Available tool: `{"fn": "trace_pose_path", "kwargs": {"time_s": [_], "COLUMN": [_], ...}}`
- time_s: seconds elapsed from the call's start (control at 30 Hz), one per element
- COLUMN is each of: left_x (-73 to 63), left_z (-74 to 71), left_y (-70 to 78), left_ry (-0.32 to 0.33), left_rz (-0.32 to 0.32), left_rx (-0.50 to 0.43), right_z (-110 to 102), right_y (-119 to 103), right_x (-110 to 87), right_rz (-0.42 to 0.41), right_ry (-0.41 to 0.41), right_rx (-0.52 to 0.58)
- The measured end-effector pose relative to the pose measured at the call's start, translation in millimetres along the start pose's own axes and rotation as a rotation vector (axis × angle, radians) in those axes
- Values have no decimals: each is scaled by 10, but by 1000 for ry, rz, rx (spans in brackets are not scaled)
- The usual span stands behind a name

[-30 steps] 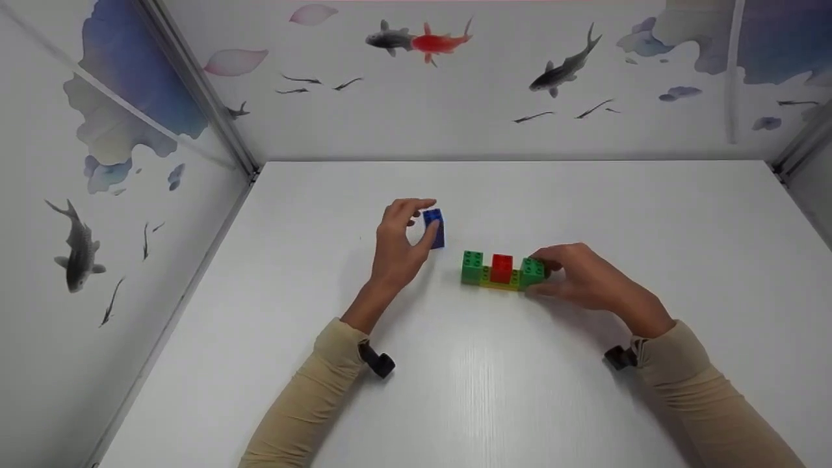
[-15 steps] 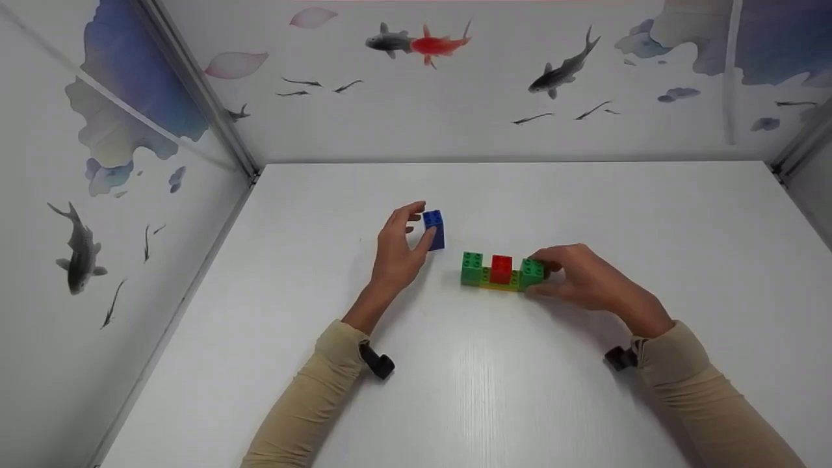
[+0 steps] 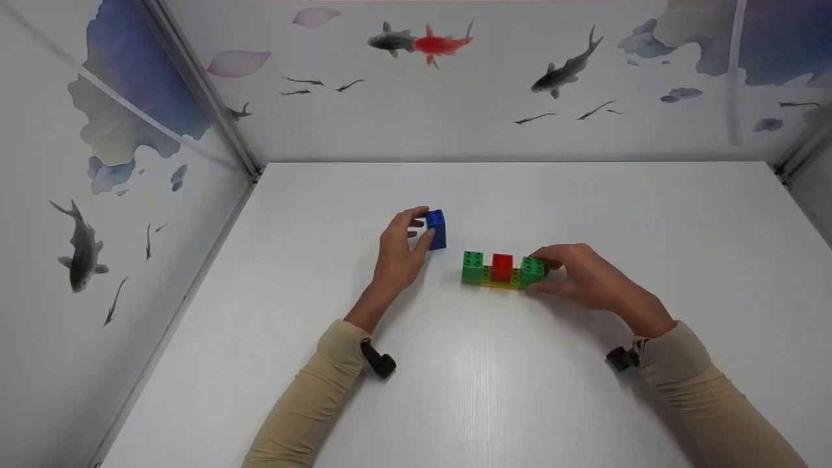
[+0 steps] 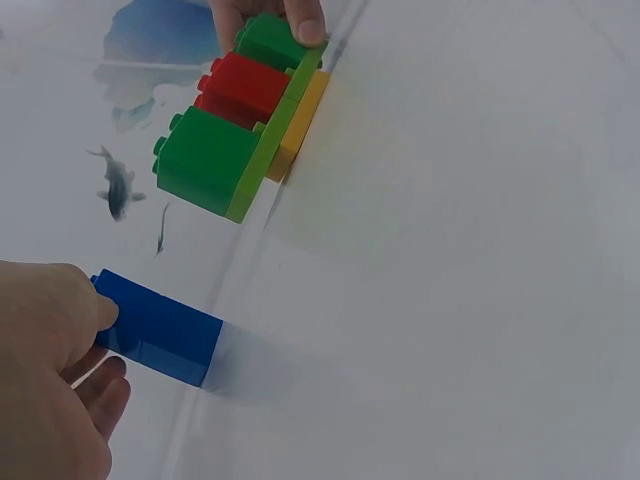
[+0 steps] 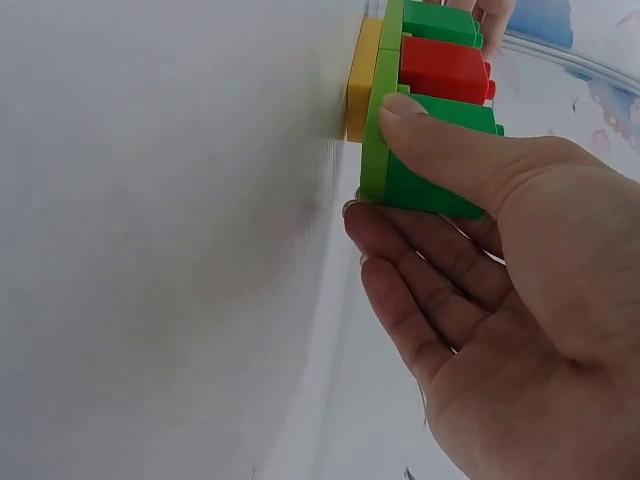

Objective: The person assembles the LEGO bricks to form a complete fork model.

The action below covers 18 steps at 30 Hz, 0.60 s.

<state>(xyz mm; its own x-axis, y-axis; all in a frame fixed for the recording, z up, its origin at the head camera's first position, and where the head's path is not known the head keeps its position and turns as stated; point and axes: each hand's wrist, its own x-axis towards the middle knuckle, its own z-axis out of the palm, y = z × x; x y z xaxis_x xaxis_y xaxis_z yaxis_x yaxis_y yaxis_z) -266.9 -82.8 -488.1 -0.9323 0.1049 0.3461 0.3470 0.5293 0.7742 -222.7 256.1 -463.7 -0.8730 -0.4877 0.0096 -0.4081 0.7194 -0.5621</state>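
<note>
A tall blue toy building brick point(image 3: 436, 231) stands upright on the white table. My left hand point(image 3: 398, 255) pinches its upper end, thumb on the near side and index finger at the top far edge; the left wrist view shows the thumb point(image 4: 106, 311) on the blue face. To the right is a built row of toy bricks: two green bricks point(image 3: 472, 268) at the ends and a red brick point(image 3: 502, 268) between them, on a lime-green strip point(image 5: 376, 140) over a yellow piece point(image 4: 298, 128). My right hand point(image 3: 588, 279) grips the right-hand green brick point(image 3: 532, 269) and the strip's end.
The white table point(image 3: 494, 390) runs back to a wall point(image 3: 455, 130) printed with fish and petals. Another printed wall point(image 3: 39, 162) borders the left side. Each wrist carries a small black camera point(image 3: 383, 365) close above the table.
My left index finger has come down from above onto the top of the blue brick, closing with the thumb. The right hand and the built row hold still.
</note>
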Motion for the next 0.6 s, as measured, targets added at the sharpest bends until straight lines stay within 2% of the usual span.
{"fn": "trace_pose_path", "kwargs": {"time_s": [0.6], "left_x": [4], "left_z": [7], "left_y": [26], "left_ry": [-6], "left_rz": [6], "left_rx": [-2], "right_z": [-165], "right_y": [-81], "right_x": [-55], "right_rz": [-47], "right_ry": [89], "right_rx": [38]}}
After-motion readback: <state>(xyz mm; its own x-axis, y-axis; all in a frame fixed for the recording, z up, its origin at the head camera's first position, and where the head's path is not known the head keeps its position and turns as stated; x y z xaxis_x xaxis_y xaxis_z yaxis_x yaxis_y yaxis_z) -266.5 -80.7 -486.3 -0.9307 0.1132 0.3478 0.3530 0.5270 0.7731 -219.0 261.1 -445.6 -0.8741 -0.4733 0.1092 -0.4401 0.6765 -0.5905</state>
